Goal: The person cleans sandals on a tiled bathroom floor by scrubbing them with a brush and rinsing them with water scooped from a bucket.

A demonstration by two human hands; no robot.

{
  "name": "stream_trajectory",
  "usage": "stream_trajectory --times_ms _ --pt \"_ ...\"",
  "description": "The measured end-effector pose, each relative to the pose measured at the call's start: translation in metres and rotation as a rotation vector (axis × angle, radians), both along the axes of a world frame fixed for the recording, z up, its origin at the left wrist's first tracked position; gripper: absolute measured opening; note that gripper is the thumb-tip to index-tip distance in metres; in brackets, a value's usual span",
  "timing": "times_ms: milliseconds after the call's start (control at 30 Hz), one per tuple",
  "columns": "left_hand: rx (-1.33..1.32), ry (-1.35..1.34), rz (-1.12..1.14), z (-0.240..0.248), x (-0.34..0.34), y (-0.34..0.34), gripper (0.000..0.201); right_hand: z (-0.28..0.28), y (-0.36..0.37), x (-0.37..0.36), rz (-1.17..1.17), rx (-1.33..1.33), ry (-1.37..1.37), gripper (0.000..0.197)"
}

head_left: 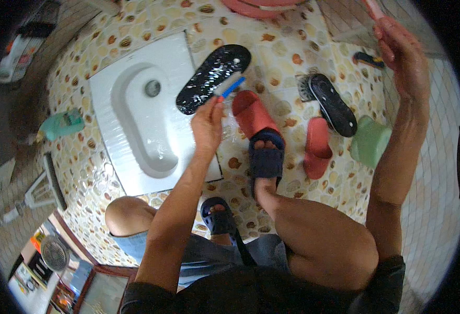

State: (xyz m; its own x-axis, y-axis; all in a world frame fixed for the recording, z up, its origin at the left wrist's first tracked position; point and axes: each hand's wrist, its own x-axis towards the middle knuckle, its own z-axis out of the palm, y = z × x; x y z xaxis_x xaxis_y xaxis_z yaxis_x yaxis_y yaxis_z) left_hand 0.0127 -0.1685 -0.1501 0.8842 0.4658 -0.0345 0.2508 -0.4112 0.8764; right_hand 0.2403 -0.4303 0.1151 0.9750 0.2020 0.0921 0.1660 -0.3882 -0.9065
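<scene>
Black slipper (203, 86) lies wet across the toilet's (102, 97) right edge. Your left hand (208, 125) has its fingers gripping the brush (234, 87) over it; your right hand (400, 49), well right of the toilet, has its fingers closed on a pink handle (375, 8). My read: mid-scrub, slipper unfinished. Right of the toilet: red slippers (251, 112) (319, 149), second black slipper (334, 104), no hand on them. Can't tell if they're done or left.

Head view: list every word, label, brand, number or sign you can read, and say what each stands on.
No text can be read anywhere.
Green bottle: any lettering too blurred to read.
White container: marks too blurred.
Brush: any lettering too small.
</scene>
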Motion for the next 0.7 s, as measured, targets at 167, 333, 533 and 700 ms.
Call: stream_trajectory --times_ms 167,333,533,700 --pt "-0.002 0.039 0.067 -0.008 -0.010 0.024 0.031 -0.030 -0.020 -0.046 -0.021 -0.026 0.222 0.026" --pt "-0.165 0.157 -0.063 0.023 0.014 0.004 0.024 -0.057 -0.026 -0.095 -0.056 -0.207 0.450 0.018" --pt "0.255 0.008 -0.219 0.001 0.069 -0.025 0.023 -0.105 -0.006 -0.123 0.062 -0.691 -0.142 0.017" --pt "0.226 0.092 -0.209 0.009 0.100 -0.023 0.019 -0.098 0.005 -0.123 0.087 -0.770 -0.459 0.018"
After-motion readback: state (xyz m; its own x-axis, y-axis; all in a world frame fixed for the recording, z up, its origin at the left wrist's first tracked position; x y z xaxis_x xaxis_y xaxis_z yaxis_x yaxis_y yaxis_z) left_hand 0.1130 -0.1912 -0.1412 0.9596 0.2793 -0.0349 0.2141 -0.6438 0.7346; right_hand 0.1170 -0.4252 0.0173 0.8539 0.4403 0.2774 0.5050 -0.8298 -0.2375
